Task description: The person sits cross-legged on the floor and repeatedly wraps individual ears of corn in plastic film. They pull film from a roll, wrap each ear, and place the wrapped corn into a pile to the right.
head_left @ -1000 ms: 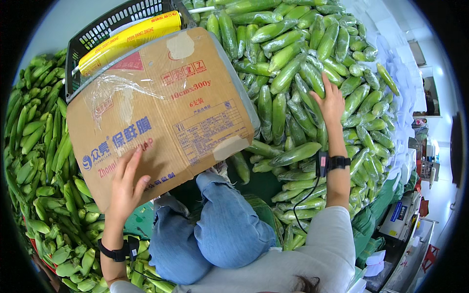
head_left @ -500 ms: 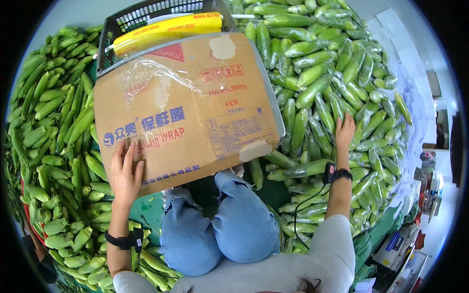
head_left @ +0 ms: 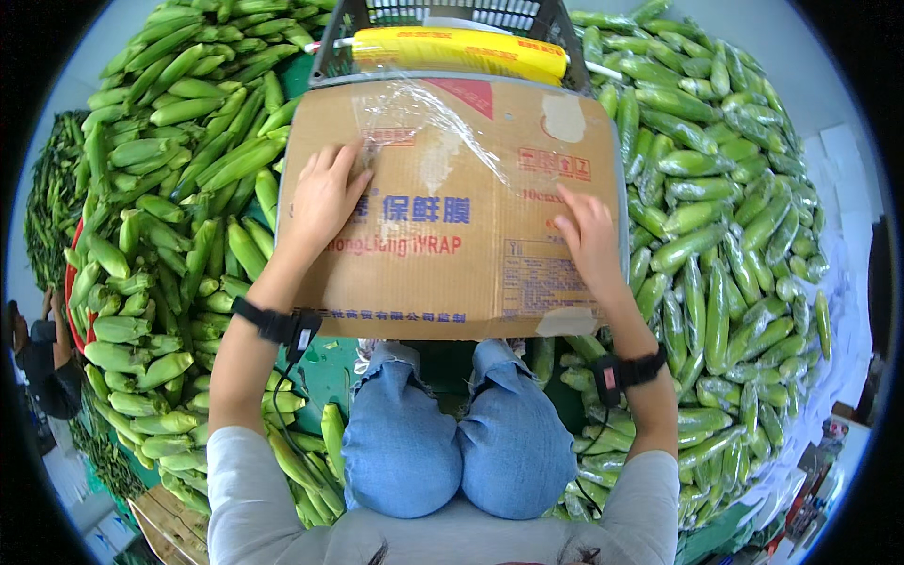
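Observation:
A flat brown cardboard piece point(head_left: 443, 292) printed in blue and red lies in front of my knees. My left hand point(head_left: 325, 193) is over its left part, fingers extended and holding nothing. Above the right part is my right hand point(head_left: 591, 235), its fingers apart and nothing in them; whether it touches the cardboard I cannot tell. A yellow roll of cling film point(head_left: 461, 54) lies across the far end, on a white rod. Shiny clear film point(head_left: 428, 108) stretches from it over the cardboard.
Behind the cardboard stands a black plastic crate point(head_left: 579, 56). Unwrapped corn ears in green husks point(head_left: 179, 235) are heaped on the left. Film-wrapped green ears point(head_left: 702, 245) are piled on the right. At the far left is another person point(head_left: 58, 367).
My right hand has left the wrapped ears and come over the cardboard. My left hand has moved farther up the cardboard. The view has turned leftward.

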Motion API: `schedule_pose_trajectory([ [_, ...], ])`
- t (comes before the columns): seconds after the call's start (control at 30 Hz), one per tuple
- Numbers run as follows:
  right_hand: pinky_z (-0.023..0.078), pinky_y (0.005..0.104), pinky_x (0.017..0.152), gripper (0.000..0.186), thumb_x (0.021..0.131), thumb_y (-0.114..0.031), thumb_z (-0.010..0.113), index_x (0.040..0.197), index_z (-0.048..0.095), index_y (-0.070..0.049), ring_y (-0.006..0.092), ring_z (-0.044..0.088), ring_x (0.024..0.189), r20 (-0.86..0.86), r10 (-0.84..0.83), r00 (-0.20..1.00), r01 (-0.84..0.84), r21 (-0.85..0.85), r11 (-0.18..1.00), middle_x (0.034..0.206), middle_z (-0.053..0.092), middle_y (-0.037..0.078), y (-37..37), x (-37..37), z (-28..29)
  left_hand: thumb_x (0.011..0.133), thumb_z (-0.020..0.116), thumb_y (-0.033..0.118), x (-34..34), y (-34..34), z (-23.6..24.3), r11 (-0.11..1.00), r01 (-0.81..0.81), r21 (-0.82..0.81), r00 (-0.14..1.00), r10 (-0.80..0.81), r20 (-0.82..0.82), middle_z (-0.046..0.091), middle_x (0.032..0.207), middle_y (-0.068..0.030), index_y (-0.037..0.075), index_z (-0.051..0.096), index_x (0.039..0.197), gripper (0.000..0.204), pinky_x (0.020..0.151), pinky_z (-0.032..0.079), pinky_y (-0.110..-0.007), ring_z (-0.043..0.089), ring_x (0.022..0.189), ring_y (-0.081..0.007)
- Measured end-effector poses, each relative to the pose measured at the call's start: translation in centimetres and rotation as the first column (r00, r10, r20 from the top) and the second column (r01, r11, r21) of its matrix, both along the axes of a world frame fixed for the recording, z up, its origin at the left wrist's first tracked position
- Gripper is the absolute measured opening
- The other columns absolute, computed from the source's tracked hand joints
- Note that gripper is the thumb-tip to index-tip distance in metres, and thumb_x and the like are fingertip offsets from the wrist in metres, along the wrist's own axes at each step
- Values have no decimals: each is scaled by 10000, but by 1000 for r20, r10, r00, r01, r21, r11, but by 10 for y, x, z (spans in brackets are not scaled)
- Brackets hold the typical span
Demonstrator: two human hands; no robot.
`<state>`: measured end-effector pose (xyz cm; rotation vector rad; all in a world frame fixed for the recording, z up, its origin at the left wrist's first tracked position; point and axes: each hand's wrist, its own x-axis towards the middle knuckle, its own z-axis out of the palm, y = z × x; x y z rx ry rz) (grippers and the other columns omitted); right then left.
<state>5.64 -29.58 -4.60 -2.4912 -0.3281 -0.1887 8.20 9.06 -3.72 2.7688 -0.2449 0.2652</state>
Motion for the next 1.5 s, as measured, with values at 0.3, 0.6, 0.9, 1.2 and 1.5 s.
schedule_pose_trajectory([
  [0.3, 442, 306, 876, 118, 977, -133, 547, 1057, 571, -49, 166, 560, 986, -71, 83, 994, -61, 272, 960, 1036, 612, 69, -15, 45, -20, 965, 544, 39, 11, 32, 14, 776, 196, -599, 980, -137, 143, 678, 1007, -127, 2, 584, 1000, 65, 820, 534, -325, 683, 906, -238],
  [0.6, 430, 270, 812, 76, 1000, -72, 480, 1043, 510, -18, 140, 518, 860, -156, 63, 986, 20, 480, 877, 920, 513, 52, -47, -102, -15, 865, 563, -68, -166, 83, -5, 874, 158, -459, 985, -107, 136, 696, 1002, -140, 36, 585, 998, 170, 833, 551, -407, 678, 966, -323],
  [0.9, 440, 301, 784, 109, 998, -80, 479, 967, 528, 12, 178, 536, 813, -163, -9, 987, 53, 267, 962, 898, 540, 85, -32, -101, -45, 941, 627, 300, -231, 155, -192, 28, -910, -413, 297, 740, -604, 576, 1201, -140, -9, 479, 1265, 471, 960, 428, -376, 544, 1092, -243],
  [1.2, 454, 324, 733, 114, 967, -75, 494, 898, 547, -1, 202, 565, 747, -212, -60, 976, 103, 199, 974, 778, 573, 87, -28, -97, -37, 892, 676, 372, -227, 202, -237, -483, -588, -648, 508, 403, -761, 659, 987, -88, 40, 574, 1204, 467, 676, 523, -358, 630, 784, -221],
  [1.5, 477, 366, 693, 122, 957, -87, 507, 927, 572, 11, 245, 619, 726, -283, -42, 958, 100, 191, 977, 759, 628, 121, -14, -91, -14, 681, 742, 124, -164, 104, 27, 958, -88, -273, 987, 120, 103, 565, 1238, -183, 17, 538, 1266, 628, 1001, 449, -422, 547, 1161, -363],
])
